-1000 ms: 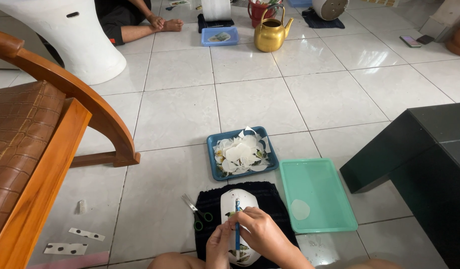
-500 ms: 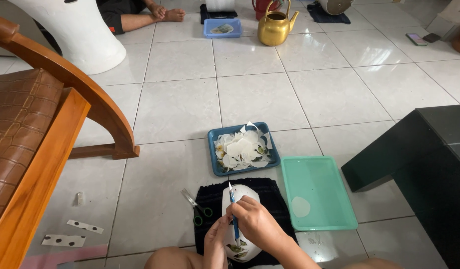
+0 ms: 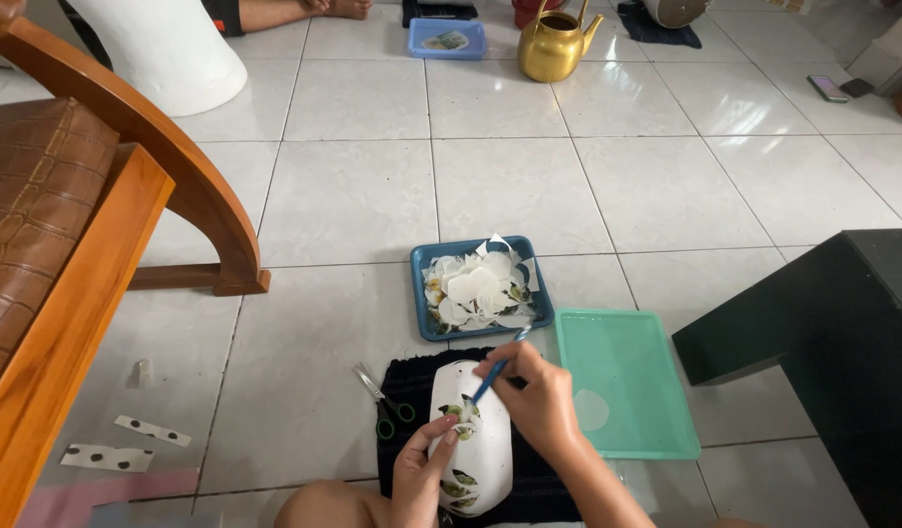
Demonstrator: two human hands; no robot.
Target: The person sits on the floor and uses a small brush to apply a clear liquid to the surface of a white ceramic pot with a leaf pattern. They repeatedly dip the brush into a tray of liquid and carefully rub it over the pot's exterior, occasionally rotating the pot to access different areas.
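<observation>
A white oval object [image 3: 480, 455] with green leaf cut-outs stuck on it lies on a black cloth [image 3: 539, 479] on the tiled floor. My left hand [image 3: 421, 469] grips its left edge. My right hand [image 3: 541, 399] holds a blue-handled brush [image 3: 497, 369] whose tip touches the object's upper part. Just beyond lies a blue tray [image 3: 423, 293] heaped with white paper cut-outs [image 3: 475, 288]. Green-handled scissors [image 3: 382, 401] rest on the floor to the left of the cloth.
A turquoise tray [image 3: 646, 391] with a small white paper piece lies at my right, beside a dark low table [image 3: 842, 342]. A wooden chair [image 3: 89, 244] fills the left. Spotted paper strips [image 3: 128, 442] lie near it. Far off stand a gold kettle [image 3: 553, 44], another blue tray [image 3: 446, 37] and a seated person's legs [image 3: 285, 10].
The view has dropped closer to the floor. My right hand has swung the brush from upright to slanting toward the upper right, its tip staying on the white object.
</observation>
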